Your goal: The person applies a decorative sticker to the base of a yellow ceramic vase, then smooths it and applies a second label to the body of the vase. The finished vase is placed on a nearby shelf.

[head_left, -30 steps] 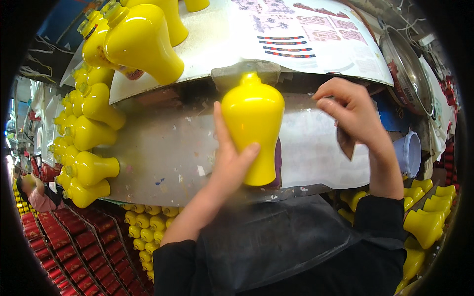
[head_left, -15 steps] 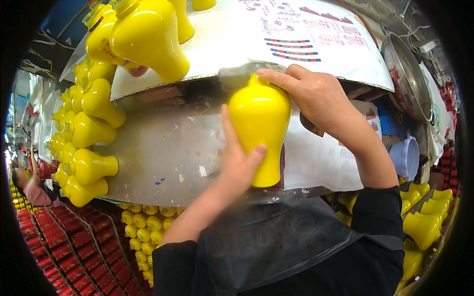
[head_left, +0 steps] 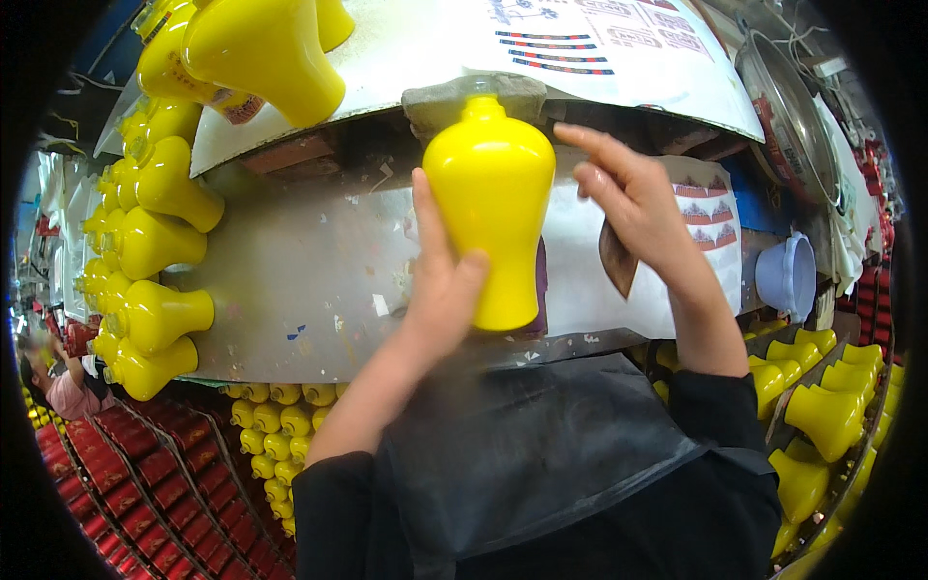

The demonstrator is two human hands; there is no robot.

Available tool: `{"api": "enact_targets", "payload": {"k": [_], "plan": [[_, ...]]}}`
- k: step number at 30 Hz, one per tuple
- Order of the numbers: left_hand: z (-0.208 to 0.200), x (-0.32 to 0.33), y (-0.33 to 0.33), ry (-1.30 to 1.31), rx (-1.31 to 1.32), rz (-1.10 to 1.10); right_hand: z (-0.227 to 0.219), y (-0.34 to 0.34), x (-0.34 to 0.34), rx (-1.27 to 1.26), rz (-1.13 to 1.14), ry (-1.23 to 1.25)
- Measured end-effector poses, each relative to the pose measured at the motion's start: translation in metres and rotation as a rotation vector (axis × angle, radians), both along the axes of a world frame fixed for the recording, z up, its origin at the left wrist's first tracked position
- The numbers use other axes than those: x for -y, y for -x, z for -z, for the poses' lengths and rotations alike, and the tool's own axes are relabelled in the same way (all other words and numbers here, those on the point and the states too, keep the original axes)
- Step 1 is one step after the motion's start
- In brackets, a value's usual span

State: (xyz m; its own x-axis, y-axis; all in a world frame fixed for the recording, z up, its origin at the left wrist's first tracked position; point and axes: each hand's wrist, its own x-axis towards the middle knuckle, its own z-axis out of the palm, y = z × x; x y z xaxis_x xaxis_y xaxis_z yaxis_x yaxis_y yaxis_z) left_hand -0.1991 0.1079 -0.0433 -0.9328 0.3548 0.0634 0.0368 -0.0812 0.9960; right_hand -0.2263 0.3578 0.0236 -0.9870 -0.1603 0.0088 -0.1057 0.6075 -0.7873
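While the L hand point(head_left: 440, 300) grips a yellow bottle point(head_left: 488, 213) mid-frame, thumb over its front & fingers along its left side, the R hand point(head_left: 628, 198) is part-curled, index finger out twd the bottle's shoulder but apart from it. A brown flat piece point(head_left: 616, 263) sticks out below the R palm, pt down, held in the folded fingers; exact grip hidden.

L forearm slants up from btm ctr-left; R forearm rises steeply from lower right, bent in at the wrist. Black sleeves & dark apron point(head_left: 532, 445) fill btm ctr.

Bottle's neck pts to top of frame, at a grey pad point(head_left: 430, 106); a bit of purple cloth point(head_left: 541, 280) shows by its lower right side. Grey table point(head_left: 300, 280) runs across the middle, w/ paper point(head_left: 599, 280) on its right part. White board point(head_left: 387, 68) up top w/ printed strips point(head_left: 556, 53) & more bottles at upper left. Stacked bottles point(head_left: 159, 314) at left edge, others lower right. Pale tub point(head_left: 785, 275) at right, metal pan point(head_left: 788, 106) upper right, red boxes point(head_left: 145, 493) lower left, another person point(head_left: 68, 394) far left.
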Motion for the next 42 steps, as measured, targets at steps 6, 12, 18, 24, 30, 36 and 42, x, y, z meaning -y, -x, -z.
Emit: {"api": "enact_targets", "payload": {"k": [6, 12, 18, 24, 30, 36, 42], "plan": [[-0.005, -0.004, -0.004, 0.054, -0.026, -0.034, 0.032, -0.058, 0.033, 0.375, -0.007, 0.289], [-0.008, 0.001, -0.017, 0.329, -0.067, -0.069, 0.055, -0.063, 0.045, 0.372, 0.030, 0.448], [0.000, -0.002, -0.020, 0.462, -0.193, -0.178, 0.054, -0.074, 0.051, 0.340, 0.078, 0.477], [0.003, -0.005, -0.027, 0.522, -0.223, -0.214, 0.053, -0.082, 0.058, 0.205, 0.096, 0.513], [-0.001, 0.001, -0.037, 0.624, -0.255, -0.112, 0.048, -0.092, 0.058, 0.109, 0.129, 0.384], [0.010, -0.003, -0.040, 0.251, -0.189, -0.186, 0.063, -0.099, 0.035, -0.237, 0.121, 0.135], [0.020, 0.004, -0.047, 0.387, -0.264, -0.172, 0.080, -0.137, -0.042, -0.347, 0.474, -0.413]]}}
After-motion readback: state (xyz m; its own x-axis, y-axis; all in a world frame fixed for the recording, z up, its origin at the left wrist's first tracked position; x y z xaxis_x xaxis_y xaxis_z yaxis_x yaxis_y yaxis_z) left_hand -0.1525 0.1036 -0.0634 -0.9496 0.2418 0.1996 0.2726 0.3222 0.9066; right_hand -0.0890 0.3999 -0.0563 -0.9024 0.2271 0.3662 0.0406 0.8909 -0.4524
